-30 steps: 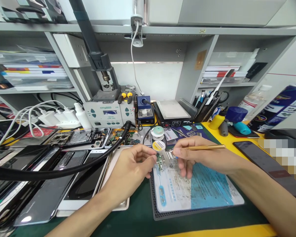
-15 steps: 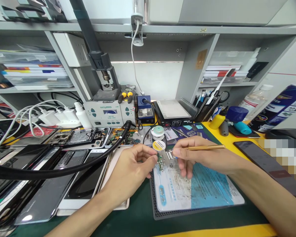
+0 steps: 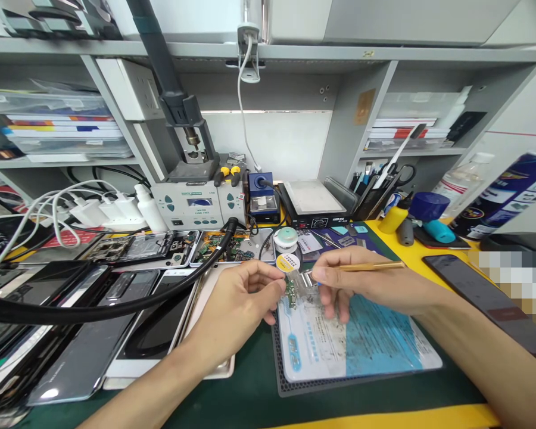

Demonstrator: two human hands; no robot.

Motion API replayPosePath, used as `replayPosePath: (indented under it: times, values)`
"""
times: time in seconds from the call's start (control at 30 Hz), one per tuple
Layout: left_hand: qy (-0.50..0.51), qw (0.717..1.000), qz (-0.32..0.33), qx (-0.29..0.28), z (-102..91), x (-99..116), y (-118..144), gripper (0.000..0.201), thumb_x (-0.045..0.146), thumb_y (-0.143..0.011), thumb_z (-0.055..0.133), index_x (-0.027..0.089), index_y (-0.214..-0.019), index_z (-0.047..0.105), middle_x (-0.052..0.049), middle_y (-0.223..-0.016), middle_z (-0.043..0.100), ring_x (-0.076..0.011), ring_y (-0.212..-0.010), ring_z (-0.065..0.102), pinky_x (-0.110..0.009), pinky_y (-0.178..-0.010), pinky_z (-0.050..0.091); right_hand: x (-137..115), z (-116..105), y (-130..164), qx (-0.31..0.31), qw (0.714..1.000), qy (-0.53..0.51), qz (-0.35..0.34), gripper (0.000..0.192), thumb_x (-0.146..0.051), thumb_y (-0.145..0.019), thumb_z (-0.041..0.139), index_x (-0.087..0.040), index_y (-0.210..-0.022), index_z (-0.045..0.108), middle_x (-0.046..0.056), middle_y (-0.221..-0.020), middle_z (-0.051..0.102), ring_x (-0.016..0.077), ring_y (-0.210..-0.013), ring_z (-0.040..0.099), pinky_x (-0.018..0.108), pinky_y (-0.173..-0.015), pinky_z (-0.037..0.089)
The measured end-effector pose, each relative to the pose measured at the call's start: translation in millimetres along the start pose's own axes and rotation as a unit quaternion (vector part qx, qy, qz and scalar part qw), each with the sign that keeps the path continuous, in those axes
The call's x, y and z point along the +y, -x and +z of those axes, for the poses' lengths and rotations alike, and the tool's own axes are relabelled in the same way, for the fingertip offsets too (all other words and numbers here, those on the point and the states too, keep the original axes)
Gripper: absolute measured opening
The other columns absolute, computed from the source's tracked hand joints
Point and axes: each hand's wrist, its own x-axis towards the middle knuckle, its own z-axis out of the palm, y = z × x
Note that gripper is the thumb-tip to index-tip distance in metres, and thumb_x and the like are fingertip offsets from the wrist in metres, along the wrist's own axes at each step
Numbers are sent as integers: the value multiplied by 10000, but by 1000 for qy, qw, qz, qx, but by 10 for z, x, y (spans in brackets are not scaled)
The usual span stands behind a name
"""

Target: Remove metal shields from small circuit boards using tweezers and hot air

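My left hand [image 3: 243,292] pinches a small green circuit board [image 3: 290,292] between thumb and fingertips, holding it over the left edge of a blue-and-white printed mat [image 3: 375,339]. With its fingers closed, my right hand [image 3: 357,277] grips a slim gold-handled tool [image 3: 379,267]. The handle points right. A shiny silver piece [image 3: 309,279] shows at my right fingertips, right beside the board; whether it is the tool's tip or a part of the board, I cannot tell. Just behind the board lies a round tin [image 3: 288,263] with a yellow-and-white label.
Phones and phone panels [image 3: 93,328] crowd the left side, crossed by a thick black hose [image 3: 116,313]. A grey hot-air station [image 3: 199,204] and a flat heating plate [image 3: 312,199] stand at the back. Another phone [image 3: 486,298], bottles and a spray can [image 3: 504,193] are on the right.
Both hands stay nearly in place. The gold-handled tool and my right fingers have shifted very slightly left; the circuit board is turned a little.
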Motion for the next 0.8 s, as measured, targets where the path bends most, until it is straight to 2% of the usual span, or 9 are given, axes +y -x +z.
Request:
replayPosePath:
  times: [0.2, 0.43, 0.8]
  values:
    - [-11, 1000, -7, -6, -17, -4, 3, 245, 364, -833, 724, 136, -899, 663, 23, -654, 600, -108, -583, 556, -213, -525, 512, -15, 10, 9, 7, 1000, -5, 1, 408, -525, -893, 722, -132, -831, 631, 72, -778, 721, 155, -622, 700, 225, -550, 585]
    - [-16, 1000, -9, -12, -19, -3, 3, 235, 349, -841, 708, 133, -918, 656, -19, -770, 669, -111, -618, 562, -216, -536, 505, -11, 11, -3, 6, 1000, -2, 7, 419, -540, -896, 711, -133, -845, 630, 78, -781, 723, 157, -610, 697, 233, -552, 589]
    - [-8, 1000, -5, -16, -26, 12, 20, 229, 346, -838, 714, 131, -893, 657, 4, -711, 628, -105, -590, 552, -212, -524, 497, 13, -10, 10, 1, 1000, 9, -13, 371, -495, -931, 692, -140, -847, 625, 57, -763, 723, 146, -621, 709, 203, -547, 584]
